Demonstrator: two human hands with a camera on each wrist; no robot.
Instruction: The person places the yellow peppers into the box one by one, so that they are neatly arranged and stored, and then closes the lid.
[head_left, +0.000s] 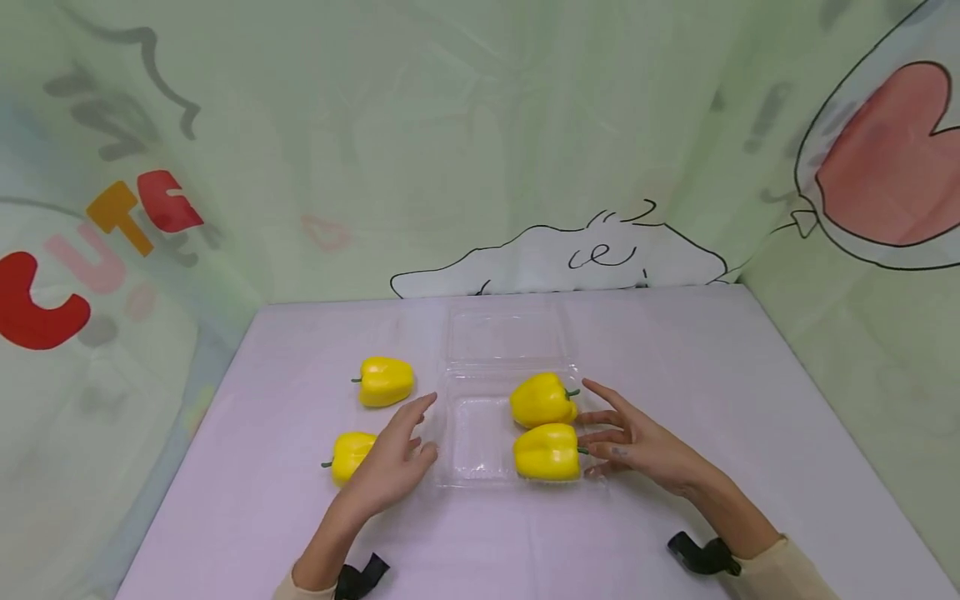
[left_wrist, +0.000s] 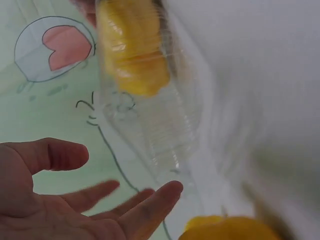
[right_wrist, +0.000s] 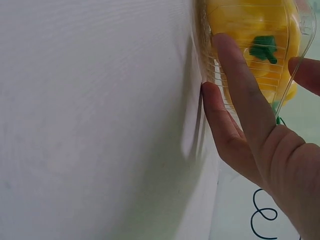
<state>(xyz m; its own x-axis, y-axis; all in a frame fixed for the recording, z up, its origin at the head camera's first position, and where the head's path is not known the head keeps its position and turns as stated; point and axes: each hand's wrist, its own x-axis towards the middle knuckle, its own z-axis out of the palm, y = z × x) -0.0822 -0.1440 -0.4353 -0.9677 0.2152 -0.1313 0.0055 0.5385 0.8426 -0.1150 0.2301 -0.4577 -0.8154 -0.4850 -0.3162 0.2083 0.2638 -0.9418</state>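
Note:
A clear plastic clamshell container [head_left: 478,446] lies opened out, its lid [head_left: 506,337] folded back on the far side. Two yellow bell peppers with green stems, a farther one [head_left: 542,400] and a nearer one [head_left: 547,454], sit side by side in its right half. My right hand [head_left: 645,446] is at the container's right wall, and in the right wrist view its extended fingers [right_wrist: 240,75] rest against the clear side. To the left of the container, my left hand [head_left: 392,462] hovers with relaxed fingers, holding nothing. It partly covers a yellow bell pepper [head_left: 350,454].
Another yellow bell pepper [head_left: 386,382] lies on the table [head_left: 660,350], left of the container. Black wrist-worn pieces show at the left wrist [head_left: 362,577] and the right wrist [head_left: 703,554]. A printed cloth backdrop [head_left: 480,150] rises behind the table and at both sides.

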